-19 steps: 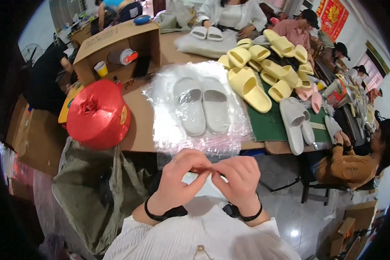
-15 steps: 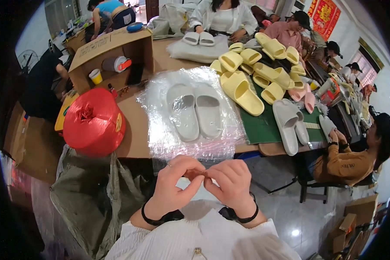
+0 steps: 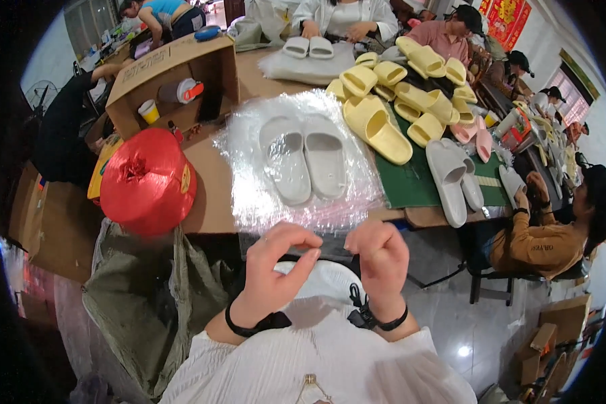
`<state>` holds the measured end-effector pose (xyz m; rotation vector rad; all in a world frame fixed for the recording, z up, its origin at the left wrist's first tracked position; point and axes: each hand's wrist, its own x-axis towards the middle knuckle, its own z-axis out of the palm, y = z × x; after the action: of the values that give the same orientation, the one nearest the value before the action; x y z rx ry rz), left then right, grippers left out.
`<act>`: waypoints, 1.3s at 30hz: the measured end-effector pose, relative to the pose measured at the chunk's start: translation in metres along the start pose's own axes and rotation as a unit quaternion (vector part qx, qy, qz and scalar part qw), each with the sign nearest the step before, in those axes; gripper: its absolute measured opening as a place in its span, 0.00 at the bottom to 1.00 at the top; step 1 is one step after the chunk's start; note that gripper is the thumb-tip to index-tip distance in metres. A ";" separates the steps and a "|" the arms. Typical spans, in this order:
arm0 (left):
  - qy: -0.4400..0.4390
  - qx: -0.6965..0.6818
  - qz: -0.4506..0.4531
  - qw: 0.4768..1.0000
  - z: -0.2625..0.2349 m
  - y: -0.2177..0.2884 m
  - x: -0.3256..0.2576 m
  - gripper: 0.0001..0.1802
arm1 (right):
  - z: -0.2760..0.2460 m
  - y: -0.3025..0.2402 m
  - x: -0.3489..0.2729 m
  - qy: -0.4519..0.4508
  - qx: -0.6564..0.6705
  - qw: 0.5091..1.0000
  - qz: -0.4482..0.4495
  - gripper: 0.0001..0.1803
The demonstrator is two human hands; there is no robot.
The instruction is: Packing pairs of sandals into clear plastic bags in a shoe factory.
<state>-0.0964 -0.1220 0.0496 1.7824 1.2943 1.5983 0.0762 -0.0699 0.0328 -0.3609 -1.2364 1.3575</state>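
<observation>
Pair of grey slippers (image 3: pixel 303 163) lies inside a clear plastic bag (image 3: pixel 249 195) at the table's (image 3: pixel 212 192) near edge. Left hand (image 3: pixel 276 273) pinches the bag's near edge, thumb against forefinger. Right hand (image 3: pixel 382 259) is curled into a fist just beside it; what it holds, can't tell. Red twine spool (image 3: pixel 148 180) sits left, yellow slippers (image 3: pixel 377 124) behind.
</observation>
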 end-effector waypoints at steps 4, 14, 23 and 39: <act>-0.015 -0.018 -0.019 1.000 0.005 -0.004 0.002 0.08 | -0.011 0.005 0.010 -0.057 0.284 0.955 0.057 0.16; -0.005 0.074 0.083 0.994 0.021 -0.013 0.006 0.12 | -0.008 0.012 0.010 -0.034 0.266 0.956 0.116 0.16; 0.013 0.202 0.146 0.968 0.017 -0.025 0.001 0.11 | -0.010 0.025 0.003 -0.068 0.079 0.994 0.019 0.19; 0.053 0.220 0.163 0.960 0.017 -0.041 0.004 0.10 | -0.007 0.019 0.005 -0.157 -0.191 0.964 -0.095 0.13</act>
<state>-0.0956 -0.0949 0.0146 2.3064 1.5676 1.6880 0.0706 -0.0578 0.0172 -0.2897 -1.7595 1.0323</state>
